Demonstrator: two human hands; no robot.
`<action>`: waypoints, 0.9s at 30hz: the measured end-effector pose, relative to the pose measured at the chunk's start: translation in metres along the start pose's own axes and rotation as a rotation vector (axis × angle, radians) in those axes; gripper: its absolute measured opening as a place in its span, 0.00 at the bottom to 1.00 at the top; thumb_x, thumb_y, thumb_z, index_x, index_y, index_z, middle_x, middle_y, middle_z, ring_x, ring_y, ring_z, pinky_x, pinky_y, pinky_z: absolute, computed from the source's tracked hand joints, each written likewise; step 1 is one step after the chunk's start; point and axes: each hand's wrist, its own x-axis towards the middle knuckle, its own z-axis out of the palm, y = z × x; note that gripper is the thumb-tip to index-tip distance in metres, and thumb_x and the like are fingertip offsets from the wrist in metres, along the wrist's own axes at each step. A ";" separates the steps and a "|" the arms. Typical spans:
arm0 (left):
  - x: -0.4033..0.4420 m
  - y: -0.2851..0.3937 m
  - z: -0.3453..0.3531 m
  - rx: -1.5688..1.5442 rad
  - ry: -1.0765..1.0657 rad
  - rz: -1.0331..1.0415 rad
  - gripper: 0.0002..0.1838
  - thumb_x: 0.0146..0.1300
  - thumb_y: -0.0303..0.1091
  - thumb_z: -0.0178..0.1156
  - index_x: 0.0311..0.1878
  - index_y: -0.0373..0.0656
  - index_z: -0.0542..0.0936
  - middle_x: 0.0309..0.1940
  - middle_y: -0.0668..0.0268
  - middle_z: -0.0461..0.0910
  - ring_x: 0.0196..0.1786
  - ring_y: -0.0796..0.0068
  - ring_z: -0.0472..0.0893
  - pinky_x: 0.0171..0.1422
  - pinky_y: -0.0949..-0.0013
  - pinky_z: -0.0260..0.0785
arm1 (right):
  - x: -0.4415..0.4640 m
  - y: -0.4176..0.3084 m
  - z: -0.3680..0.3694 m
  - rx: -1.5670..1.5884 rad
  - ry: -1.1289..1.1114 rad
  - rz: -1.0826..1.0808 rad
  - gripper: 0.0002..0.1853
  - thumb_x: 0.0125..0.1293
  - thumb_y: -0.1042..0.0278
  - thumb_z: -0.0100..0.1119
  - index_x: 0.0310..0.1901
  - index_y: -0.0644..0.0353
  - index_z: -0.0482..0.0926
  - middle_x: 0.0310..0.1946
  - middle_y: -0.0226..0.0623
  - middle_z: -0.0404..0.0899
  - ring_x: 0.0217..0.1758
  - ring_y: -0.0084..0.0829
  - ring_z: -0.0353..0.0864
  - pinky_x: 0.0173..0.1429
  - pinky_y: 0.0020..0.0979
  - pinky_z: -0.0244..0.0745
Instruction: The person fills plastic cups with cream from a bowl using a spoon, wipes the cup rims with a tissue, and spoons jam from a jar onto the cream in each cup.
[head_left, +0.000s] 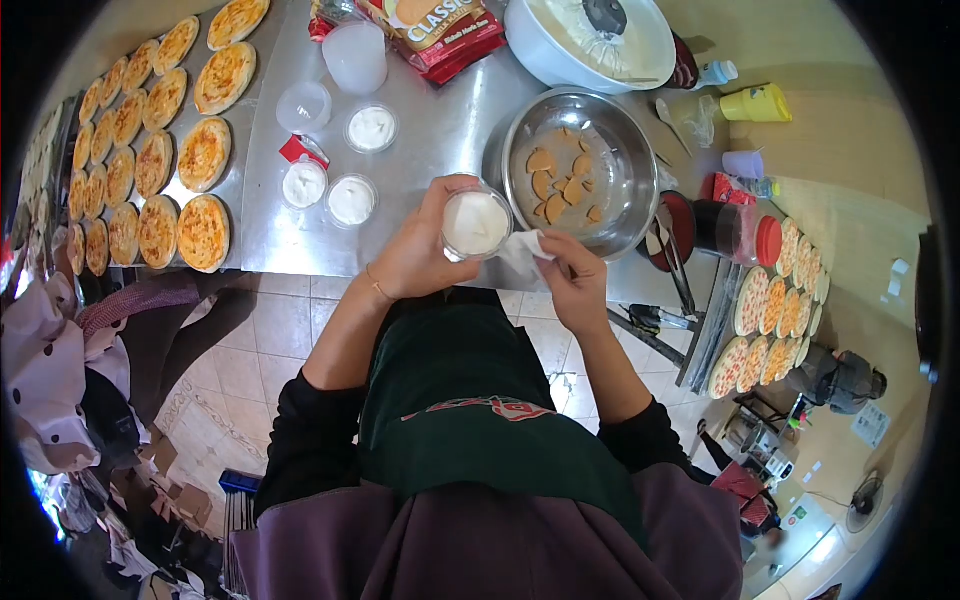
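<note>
My left hand [415, 245] is wrapped round a clear plastic cup [476, 222] filled with a white cream. Pinched in my right hand [575, 275] is a white tissue [522, 252], which hangs against the right side of the cup. Ahead of my left hand, several similar cream-filled cups stand on the steel table, among them one cup [352, 200] near the table's front edge. Just beyond my right hand sits a steel bowl [635, 205] with broken round biscuits [560, 185] in it.
An empty clear cup [304, 107] and a taller translucent container [355, 58] stand behind the filled cups. A red biscuit bag [435, 40] and a white tub [560, 70] are at the back. Small pizzas [204, 153] fill the left side; more pizzas [752, 300] lie on a right-hand rack.
</note>
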 end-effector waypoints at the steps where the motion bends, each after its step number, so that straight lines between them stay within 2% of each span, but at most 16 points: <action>1: 0.001 -0.002 0.001 0.013 0.036 -0.014 0.40 0.41 0.23 0.65 0.61 0.40 0.60 0.53 0.59 0.69 0.58 0.69 0.70 0.65 0.68 0.60 | -0.001 0.009 0.001 0.071 0.049 0.077 0.11 0.60 0.83 0.54 0.44 0.66 0.80 0.40 0.37 0.81 0.45 0.25 0.78 0.52 0.25 0.71; 3: 0.004 -0.006 0.002 -0.005 0.073 -0.028 0.39 0.42 0.23 0.65 0.61 0.39 0.59 0.53 0.59 0.69 0.59 0.68 0.70 0.65 0.68 0.60 | 0.001 0.013 0.002 0.141 0.101 0.148 0.10 0.62 0.81 0.55 0.45 0.66 0.79 0.40 0.35 0.81 0.45 0.23 0.77 0.52 0.24 0.71; 5: 0.007 -0.012 0.002 -0.020 0.116 -0.043 0.39 0.42 0.23 0.64 0.60 0.39 0.59 0.53 0.58 0.69 0.59 0.67 0.70 0.65 0.68 0.60 | 0.002 0.012 0.004 0.301 0.127 0.316 0.11 0.62 0.77 0.58 0.47 0.65 0.78 0.41 0.33 0.80 0.44 0.21 0.77 0.51 0.23 0.71; 8: 0.017 -0.027 0.000 0.024 0.226 -0.020 0.40 0.41 0.24 0.67 0.60 0.37 0.59 0.53 0.58 0.68 0.59 0.67 0.70 0.64 0.67 0.61 | 0.001 0.012 0.004 0.323 0.124 0.340 0.12 0.63 0.75 0.58 0.48 0.65 0.78 0.41 0.32 0.80 0.43 0.20 0.77 0.50 0.23 0.71; 11: 0.043 -0.050 -0.002 0.380 0.456 0.108 0.43 0.41 0.29 0.71 0.61 0.36 0.59 0.54 0.53 0.68 0.59 0.60 0.70 0.64 0.63 0.61 | -0.003 0.017 0.004 0.308 0.130 0.351 0.12 0.63 0.76 0.58 0.48 0.66 0.78 0.41 0.33 0.80 0.43 0.20 0.77 0.50 0.23 0.71; 12: 0.054 -0.056 -0.001 0.394 0.472 0.099 0.43 0.41 0.29 0.71 0.61 0.36 0.59 0.54 0.53 0.68 0.59 0.60 0.70 0.64 0.63 0.61 | -0.004 0.020 0.005 0.318 0.109 0.351 0.12 0.63 0.76 0.58 0.48 0.66 0.78 0.41 0.33 0.80 0.43 0.20 0.77 0.50 0.23 0.71; 14: 0.076 -0.070 0.004 0.312 0.517 0.010 0.44 0.41 0.30 0.72 0.62 0.35 0.59 0.56 0.50 0.67 0.61 0.54 0.68 0.66 0.60 0.60 | -0.008 0.024 0.005 0.246 0.137 0.339 0.11 0.63 0.76 0.57 0.47 0.65 0.78 0.41 0.33 0.80 0.43 0.20 0.77 0.50 0.23 0.70; 18: 0.112 -0.089 0.014 0.405 0.587 -0.096 0.44 0.40 0.30 0.71 0.61 0.32 0.58 0.56 0.47 0.65 0.61 0.48 0.65 0.67 0.58 0.58 | -0.012 0.024 0.003 0.096 0.093 0.312 0.10 0.62 0.76 0.57 0.46 0.66 0.78 0.41 0.34 0.80 0.44 0.21 0.77 0.51 0.23 0.70; 20: 0.122 -0.103 0.014 0.336 0.593 -0.195 0.49 0.38 0.31 0.74 0.63 0.34 0.56 0.59 0.45 0.63 0.64 0.46 0.62 0.69 0.59 0.57 | -0.014 0.023 0.003 0.111 0.059 0.337 0.10 0.62 0.77 0.57 0.45 0.66 0.77 0.41 0.34 0.79 0.44 0.21 0.76 0.51 0.23 0.70; 24: 0.109 -0.103 0.017 0.433 0.637 -0.149 0.52 0.39 0.32 0.74 0.64 0.32 0.52 0.60 0.43 0.61 0.65 0.45 0.61 0.70 0.60 0.56 | -0.015 0.021 0.006 0.136 0.084 0.339 0.11 0.61 0.79 0.57 0.46 0.66 0.77 0.42 0.35 0.79 0.45 0.22 0.77 0.51 0.24 0.70; 27: 0.069 -0.084 0.010 0.388 0.636 -0.039 0.45 0.44 0.32 0.70 0.63 0.31 0.55 0.60 0.45 0.61 0.63 0.48 0.63 0.65 0.60 0.59 | -0.012 0.022 0.006 0.112 0.076 0.329 0.11 0.61 0.79 0.57 0.46 0.66 0.77 0.42 0.35 0.79 0.45 0.23 0.77 0.52 0.24 0.70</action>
